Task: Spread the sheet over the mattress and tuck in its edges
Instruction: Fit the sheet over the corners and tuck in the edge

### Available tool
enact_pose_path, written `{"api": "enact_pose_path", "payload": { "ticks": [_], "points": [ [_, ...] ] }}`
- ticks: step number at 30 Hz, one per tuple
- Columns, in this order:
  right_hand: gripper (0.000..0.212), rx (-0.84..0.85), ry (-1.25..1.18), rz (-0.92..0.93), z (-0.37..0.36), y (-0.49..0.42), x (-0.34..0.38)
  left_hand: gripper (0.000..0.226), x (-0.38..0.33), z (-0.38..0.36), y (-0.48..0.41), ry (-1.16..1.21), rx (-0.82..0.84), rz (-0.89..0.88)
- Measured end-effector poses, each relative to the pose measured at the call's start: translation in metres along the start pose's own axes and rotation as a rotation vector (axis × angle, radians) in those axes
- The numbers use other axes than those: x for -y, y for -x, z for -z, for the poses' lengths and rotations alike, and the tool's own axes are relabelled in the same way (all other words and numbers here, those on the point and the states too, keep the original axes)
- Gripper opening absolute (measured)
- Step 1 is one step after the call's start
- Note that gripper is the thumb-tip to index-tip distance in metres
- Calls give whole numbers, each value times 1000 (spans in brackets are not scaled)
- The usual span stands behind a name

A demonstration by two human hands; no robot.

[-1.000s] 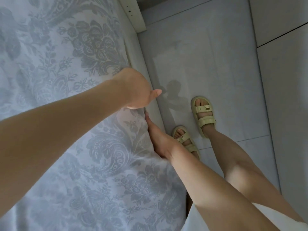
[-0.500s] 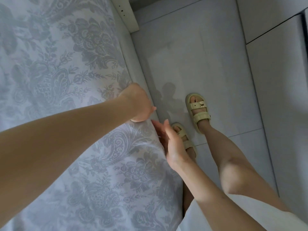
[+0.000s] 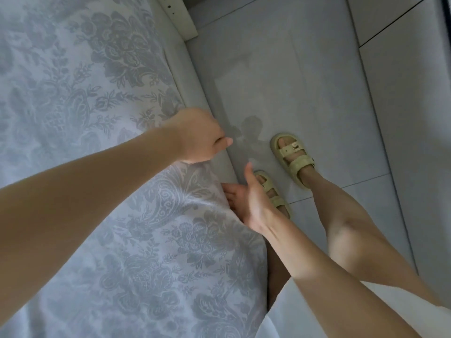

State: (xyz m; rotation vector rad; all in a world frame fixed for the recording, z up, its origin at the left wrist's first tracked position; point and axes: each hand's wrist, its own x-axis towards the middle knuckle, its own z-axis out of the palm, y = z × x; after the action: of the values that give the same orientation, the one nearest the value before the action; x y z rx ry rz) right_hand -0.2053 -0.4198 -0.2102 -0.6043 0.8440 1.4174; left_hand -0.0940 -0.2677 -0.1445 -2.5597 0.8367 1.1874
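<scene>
Covering the left half of the view, the floral sheet (image 3: 97, 147) lies flat over the bed top, and its right-hand edge forms one long line running from near to far. Grey floor tiles (image 3: 305, 69) fill the right half. Between the two runs a plain pale band, judged to be the side of the mattress (image 3: 195, 93). It is bare along its far stretch and hidden nearer, where the sheet bulges out over the edge and hangs down.

The left hand (image 3: 197, 135) sits at the point where the bare band ends and the overhang begins. Its fingers are curled, apparently bunching the sheet's edge, since folds in the cloth fan out from beneath it. The grip itself is covered by the hand. The right hand (image 3: 249, 203) is nearer and lower, just beside the overhang. Its fingers are straight, its palm is turned left toward the mattress, and its fingertips meet the hanging fold. The hands are apart, one beyond the other along the edge.

Two pale sandals (image 3: 292, 157) stand on the tiles to the right, and a white post (image 3: 178, 15) marks the far end.

The loose cloth lies directly left of the right hand, so tucking probably calls for an inward push to the left, repeated along the near-far line.
</scene>
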Motion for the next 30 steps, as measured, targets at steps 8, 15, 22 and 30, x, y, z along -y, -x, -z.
{"api": "enact_pose_path", "payload": {
  "ticks": [8,15,22,30],
  "points": [
    [80,97,86,-23,-13,-1,-8,66,-48,-52,32,-98,18,-159],
    [27,-409,212,286,68,42,-48,53,-97,-45,20,-186,114,-16],
    [29,-289,504,296,71,43,-86,45,-111,-45,10,-267,230,72],
    [41,2,112,103,48,46,-132,61,-104,-39,31,-221,240,196]
  ]
}}
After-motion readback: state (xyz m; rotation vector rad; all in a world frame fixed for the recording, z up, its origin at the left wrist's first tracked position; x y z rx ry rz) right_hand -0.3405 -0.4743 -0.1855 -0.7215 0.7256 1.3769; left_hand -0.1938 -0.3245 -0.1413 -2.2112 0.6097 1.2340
